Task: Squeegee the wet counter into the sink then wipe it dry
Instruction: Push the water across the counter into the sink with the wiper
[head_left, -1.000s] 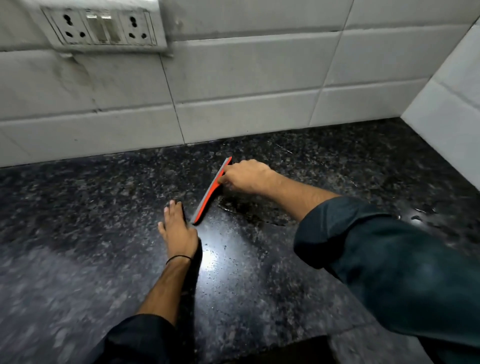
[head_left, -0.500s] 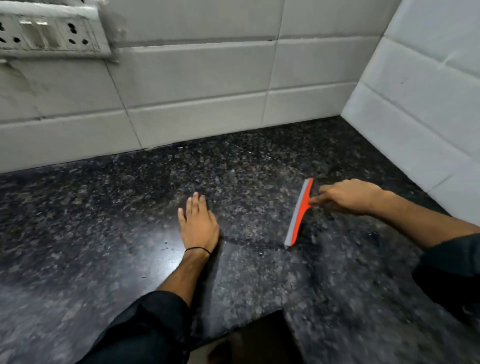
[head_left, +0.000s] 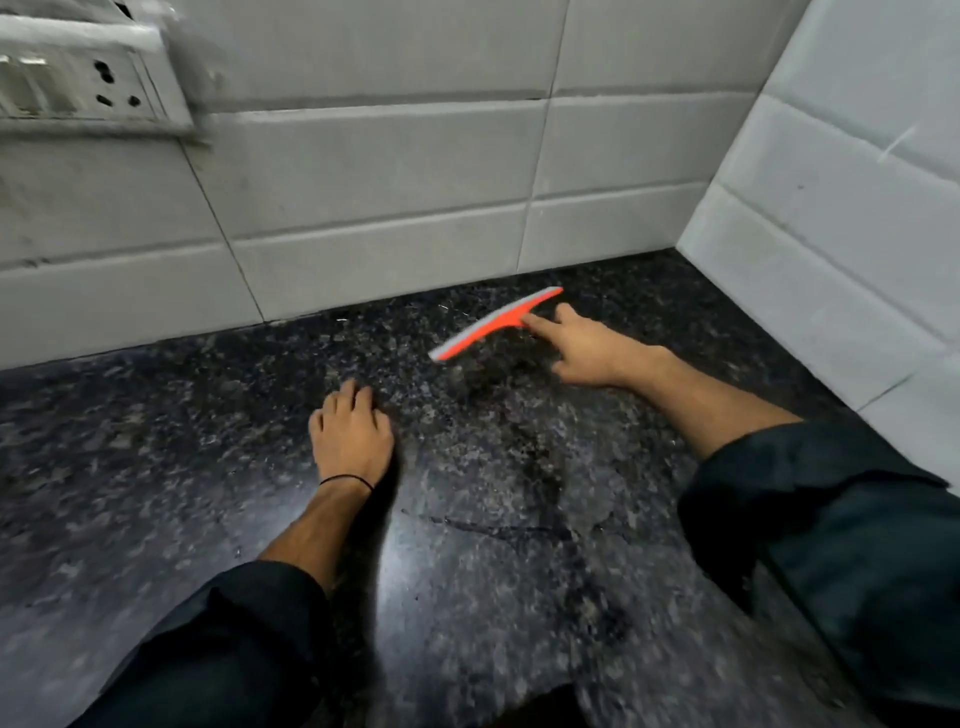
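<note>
Here's the squeegee (head_left: 496, 323), bright orange body with a grey rubber strip along its far edge. It sits slanted across the desk (head_left: 156, 467), the low end toward the middle and the high end pointing at the back corner, close to the rear wall. The right grip (head_left: 587, 348) holds it at the near side, index finger laid against the orange bar. Motion blur hides whether the strip touches the stone. The desk is dark speckled granite, glossy, with a wet sheen and dark water streaks across its middle.
</note>
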